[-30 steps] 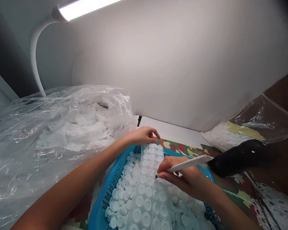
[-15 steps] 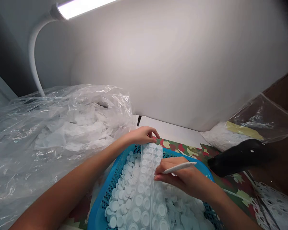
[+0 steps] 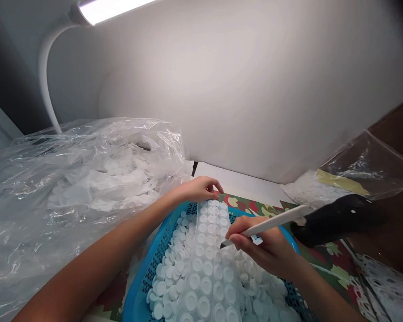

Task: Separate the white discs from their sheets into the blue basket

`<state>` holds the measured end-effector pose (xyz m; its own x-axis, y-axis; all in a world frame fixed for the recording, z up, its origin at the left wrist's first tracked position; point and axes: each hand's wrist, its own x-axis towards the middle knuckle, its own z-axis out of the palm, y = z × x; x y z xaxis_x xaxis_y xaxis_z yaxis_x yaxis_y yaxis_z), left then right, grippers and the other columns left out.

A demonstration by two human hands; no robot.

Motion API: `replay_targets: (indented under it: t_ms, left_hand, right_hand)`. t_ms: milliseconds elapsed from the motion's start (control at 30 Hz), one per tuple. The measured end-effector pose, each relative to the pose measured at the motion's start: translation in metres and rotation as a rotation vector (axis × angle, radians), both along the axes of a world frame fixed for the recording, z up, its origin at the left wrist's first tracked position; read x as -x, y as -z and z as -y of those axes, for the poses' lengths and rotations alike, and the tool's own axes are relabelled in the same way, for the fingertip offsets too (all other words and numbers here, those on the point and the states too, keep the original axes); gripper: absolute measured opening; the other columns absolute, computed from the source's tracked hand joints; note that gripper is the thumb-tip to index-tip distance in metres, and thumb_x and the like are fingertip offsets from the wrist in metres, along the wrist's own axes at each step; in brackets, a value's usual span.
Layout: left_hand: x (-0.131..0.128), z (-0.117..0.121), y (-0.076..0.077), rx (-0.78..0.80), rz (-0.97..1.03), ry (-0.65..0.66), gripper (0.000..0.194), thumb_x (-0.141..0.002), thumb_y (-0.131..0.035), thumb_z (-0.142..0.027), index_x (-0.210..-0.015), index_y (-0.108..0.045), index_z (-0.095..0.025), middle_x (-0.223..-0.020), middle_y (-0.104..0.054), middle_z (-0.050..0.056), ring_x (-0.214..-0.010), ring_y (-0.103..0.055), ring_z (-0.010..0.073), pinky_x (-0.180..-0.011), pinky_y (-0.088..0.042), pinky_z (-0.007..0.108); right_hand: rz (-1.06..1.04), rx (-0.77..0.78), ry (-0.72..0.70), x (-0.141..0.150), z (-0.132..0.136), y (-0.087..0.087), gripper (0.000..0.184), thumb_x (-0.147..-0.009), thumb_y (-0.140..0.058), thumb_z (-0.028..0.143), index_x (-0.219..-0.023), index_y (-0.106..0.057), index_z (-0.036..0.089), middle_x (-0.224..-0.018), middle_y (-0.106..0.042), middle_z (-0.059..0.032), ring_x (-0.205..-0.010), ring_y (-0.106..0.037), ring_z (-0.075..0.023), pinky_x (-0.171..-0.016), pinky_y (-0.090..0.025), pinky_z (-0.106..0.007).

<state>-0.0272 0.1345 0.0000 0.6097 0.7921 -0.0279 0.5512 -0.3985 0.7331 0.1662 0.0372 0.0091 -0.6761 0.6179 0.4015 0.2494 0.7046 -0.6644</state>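
A long translucent plastic strip (image 3: 208, 268) with rows of round white discs lies lengthwise over a blue basket (image 3: 134, 290). At its far end, my left hand (image 3: 203, 188) rests with bent fingers closed on the strip's edge; the exact grip is partly hidden. My right hand (image 3: 260, 241) pinches a slim white pen-like tool (image 3: 275, 220). Its dark, narrow tip points down at the strip's middle seam; whether it touches cannot be made out. Loose white discs (image 3: 169, 281) fill the basket on both sides of the strip.
Left of the basket lies a large clear plastic bag (image 3: 97, 179) with white pieces inside. A white lamp (image 3: 47, 76) arches above. On the right are a black rounded object (image 3: 336, 219), another clear bag (image 3: 317, 190) and a patterned cloth (image 3: 329, 259) under the basket.
My right hand has moved slightly right and turned, bringing the tool's dark tip into view. The strip's right side lies flatter and wider. My left hand has stayed put.
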Motion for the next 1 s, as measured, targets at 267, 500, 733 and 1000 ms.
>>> replay_targets:
  t_ms: [267, 500, 733, 1000]
  left_hand:
    - [0.0003, 0.0000, 0.0001, -0.004, -0.002, 0.006, 0.027, -0.079, -0.055, -0.027, -0.103, -0.064, -0.017, -0.069, -0.056, 0.000, -0.061, -0.047, 0.0109, -0.055, -0.035, 0.021]
    - [0.0004, 0.0015, -0.0018, -0.009, -0.007, 0.000, 0.027, -0.079, -0.055, -0.028, -0.103, -0.064, -0.017, -0.070, -0.056, 0.000, -0.062, -0.048, 0.0109, -0.056, -0.036, 0.021]
    - [0.0005, 0.0014, -0.0003, -0.014, -0.008, -0.004, 0.027, -0.080, -0.055, -0.028, -0.103, -0.064, -0.018, -0.071, -0.058, 0.001, -0.062, -0.048, 0.0110, -0.056, -0.036, 0.022]
    - [0.0005, 0.0000, 0.0021, -0.023, -0.007, -0.003, 0.027, -0.080, -0.054, -0.031, -0.102, -0.064, -0.019, -0.073, -0.058, 0.000, -0.062, -0.048, 0.0108, -0.056, -0.036, 0.021]
  right_hand:
    - [0.009, 0.014, -0.014, -0.0010, -0.0010, 0.0019, 0.007, -0.090, -0.052, 0.019, -0.085, -0.057, 0.019, -0.068, -0.055, 0.0021, -0.057, -0.046, -0.0072, -0.049, -0.036, -0.019]
    - [-0.044, 0.002, 0.015, -0.0003, -0.0015, 0.0011, 0.009, -0.092, -0.049, 0.019, -0.087, -0.056, 0.020, -0.072, -0.056, 0.0019, -0.059, -0.047, -0.0074, -0.051, -0.038, -0.018]
    - [0.045, 0.015, 0.008, -0.0022, -0.0017, 0.0044, 0.012, -0.092, -0.049, 0.024, -0.083, -0.054, 0.019, -0.064, -0.050, 0.0035, -0.056, -0.042, -0.0069, -0.050, -0.033, -0.020]
    - [0.102, 0.026, 0.011, -0.0028, -0.0009, 0.0059, 0.014, -0.092, -0.049, 0.025, -0.081, -0.052, 0.018, -0.063, -0.047, 0.0042, -0.053, -0.037, -0.0059, -0.047, -0.030, -0.020]
